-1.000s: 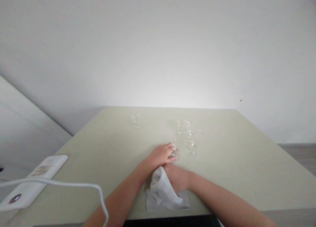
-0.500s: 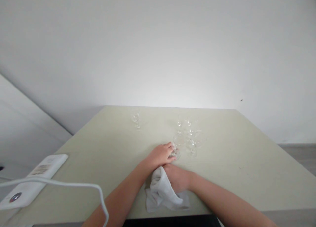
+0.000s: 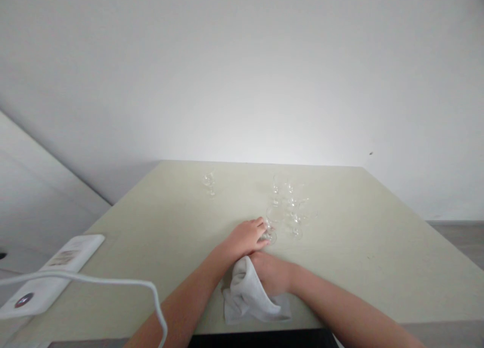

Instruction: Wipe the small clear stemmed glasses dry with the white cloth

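Holding a clear stemmed glass (image 3: 270, 229) beside a bunched white cloth (image 3: 249, 287)

Smooth and transparent, the glass has a rounded bowl, slim stem and disc foot. It is upright near the middle of the pale table (image 3: 348, 262), long axis close to vertical, bowl up, foot down. The left hand (image 3: 247, 235) has its fingers curled about it. Tucked by the left wrist, the right hand (image 3: 270, 273) is folded into the soft, creased fabric; its fingertips are hidden, so how firmly it grips cannot be told. More stemmed glasses (image 3: 291, 203) cluster just beyond the held one, to its right; a lone glass (image 3: 208, 180) stands well apart at the back left.
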Demonstrator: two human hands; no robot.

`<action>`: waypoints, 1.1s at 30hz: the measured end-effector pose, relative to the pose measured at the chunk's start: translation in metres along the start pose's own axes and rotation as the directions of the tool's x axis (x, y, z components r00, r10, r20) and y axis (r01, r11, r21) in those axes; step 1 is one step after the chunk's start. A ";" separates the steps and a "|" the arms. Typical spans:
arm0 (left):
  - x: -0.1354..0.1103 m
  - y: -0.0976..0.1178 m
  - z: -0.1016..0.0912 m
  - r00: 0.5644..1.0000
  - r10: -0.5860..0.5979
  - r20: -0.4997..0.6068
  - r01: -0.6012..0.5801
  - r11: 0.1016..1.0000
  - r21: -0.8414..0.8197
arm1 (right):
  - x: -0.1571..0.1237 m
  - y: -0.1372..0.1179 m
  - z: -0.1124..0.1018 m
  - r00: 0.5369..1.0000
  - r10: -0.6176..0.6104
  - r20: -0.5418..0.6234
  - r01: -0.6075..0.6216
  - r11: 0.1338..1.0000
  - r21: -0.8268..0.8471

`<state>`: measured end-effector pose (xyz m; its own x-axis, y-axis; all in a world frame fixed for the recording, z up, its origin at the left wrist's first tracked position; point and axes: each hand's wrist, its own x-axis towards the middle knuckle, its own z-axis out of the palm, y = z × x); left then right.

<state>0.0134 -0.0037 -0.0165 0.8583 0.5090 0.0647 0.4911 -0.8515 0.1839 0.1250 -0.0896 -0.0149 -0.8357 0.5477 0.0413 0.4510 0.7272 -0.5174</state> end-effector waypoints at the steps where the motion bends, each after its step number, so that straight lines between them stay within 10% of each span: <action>1: 0.000 0.000 0.000 1.000 -0.003 0.002 0.003 1.000 0.002 | 0.000 0.001 0.001 1.000 -0.007 -0.015 0.007 1.000 0.003; 33: 0.000 0.000 -0.003 1.000 -0.008 0.015 0.009 0.998 -0.064 | 0.002 0.000 0.000 1.000 -0.015 0.000 0.015 0.999 0.032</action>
<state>0.0124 -0.0033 -0.0136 0.8564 0.5141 0.0485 0.4884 -0.8369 0.2473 0.1233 -0.0886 -0.0144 -0.8423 0.5368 0.0485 0.4286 0.7218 -0.5435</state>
